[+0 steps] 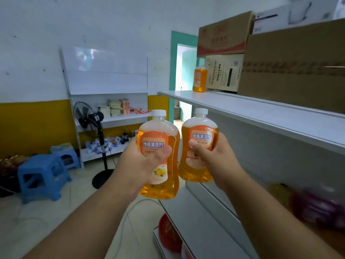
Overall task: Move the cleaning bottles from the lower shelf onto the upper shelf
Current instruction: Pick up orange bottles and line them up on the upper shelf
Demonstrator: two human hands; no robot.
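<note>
Frame centre: left hand (141, 161) grips one bottle (158, 156); right hand (212, 156) grips a second bottle (197, 146), both below the upper shelf (261, 113). Third bottle (199, 79) stands there, upper right. Risk: base clipping shelf edge, toppling.

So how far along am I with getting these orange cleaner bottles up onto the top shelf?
One orange bottle already stands on the upper shelf, beside the cardboard boxes. Two more are in hand: the left hand grips one bottle, the right hand another, both below shelf level. These two remain to be set down. The lower shelf is blurred, so further bottles can't be ruled out.
</note>
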